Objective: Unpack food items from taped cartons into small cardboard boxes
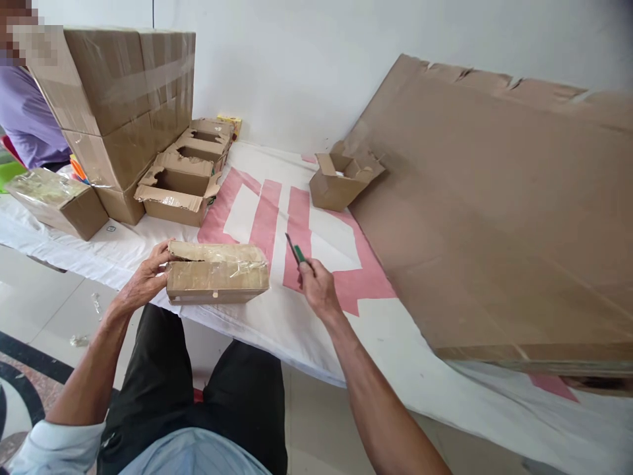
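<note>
A small taped cardboard box (217, 276) lies near the front edge of the cloth-covered table, with a gap along the top at its left part. My left hand (151, 274) grips the box's left end, its fingers against that side. In my right hand (318, 285) is a green-handled box cutter (298, 253), its blade out and angled up to the left. The cutter is to the right of the box and apart from it. My right fingers are wrapped round the handle.
Stacked taped cartons (123, 86) stand at the left, beside opened boxes (173, 198) in a row. Another closed box (62, 201) sits near the left edge. An open box (341, 178) rests against a large cardboard sheet (504, 218). A person's purple sleeve (32, 119) shows far left.
</note>
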